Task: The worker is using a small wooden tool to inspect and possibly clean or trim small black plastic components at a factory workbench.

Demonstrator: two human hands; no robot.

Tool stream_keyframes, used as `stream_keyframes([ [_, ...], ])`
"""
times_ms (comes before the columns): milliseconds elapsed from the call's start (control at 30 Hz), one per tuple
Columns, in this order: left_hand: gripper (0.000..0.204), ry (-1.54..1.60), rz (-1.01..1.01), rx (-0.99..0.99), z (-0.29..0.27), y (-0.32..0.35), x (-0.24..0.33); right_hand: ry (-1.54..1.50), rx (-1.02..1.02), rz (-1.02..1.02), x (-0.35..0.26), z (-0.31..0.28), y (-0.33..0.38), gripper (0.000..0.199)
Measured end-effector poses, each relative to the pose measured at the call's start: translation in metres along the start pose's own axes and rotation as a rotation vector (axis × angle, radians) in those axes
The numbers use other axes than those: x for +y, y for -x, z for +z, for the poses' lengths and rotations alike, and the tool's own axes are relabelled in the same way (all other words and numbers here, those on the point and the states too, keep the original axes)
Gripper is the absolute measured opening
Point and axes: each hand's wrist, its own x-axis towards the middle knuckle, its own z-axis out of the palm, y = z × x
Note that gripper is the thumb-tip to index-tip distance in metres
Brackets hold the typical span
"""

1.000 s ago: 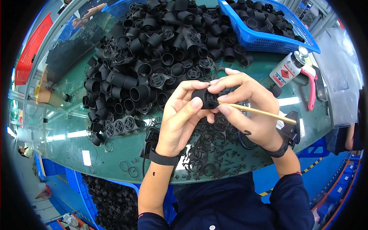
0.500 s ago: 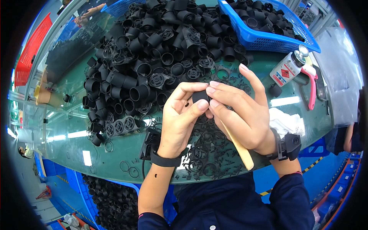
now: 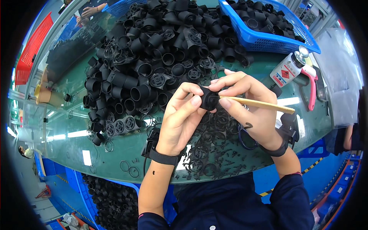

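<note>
Between the thumb and fingers of my left hand [image 3: 179,119] is a small black round plastic part [image 3: 209,99], its ringed end turned to the right. A slim tool with a tan handle [image 3: 266,104] is pinched in my right hand [image 3: 251,105]; its thin tip meets the part or is just beside it, too small to tell. Beneath both hands, cut-off black rings and scraps [image 3: 207,149] are strewn over the green tabletop [image 3: 111,153]. Just beyond the hands rises a heap of black plastic tubes and caps [image 3: 153,57].
At the far right a blue basket [image 3: 264,45] holds more black parts. Near it stand a white bottle with a metal top [image 3: 286,69] and a pink-handled tool [image 3: 312,90]. Another bin of black parts [image 3: 111,203] sits below the table's front edge. Another person's hands [image 3: 90,12] show at the far left.
My right hand has turned, swinging the tan handle from pointing down toward me to pointing right. The black part now shows its ringed end; my left hand has barely moved.
</note>
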Motion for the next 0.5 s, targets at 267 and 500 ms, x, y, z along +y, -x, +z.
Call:
stream_keyframes([
  [267, 0.027, -0.114, -0.015, 0.046, 0.006, 0.0, 0.002, 0.145, -0.089, -0.086, -0.002, -0.003, -0.001, 0.009],
  [500, 0.029, -0.124, 0.016, 0.042, 0.005, 0.0, -0.001, 0.562, -0.035, -0.408, -0.004, 0.008, 0.005, 0.016],
])
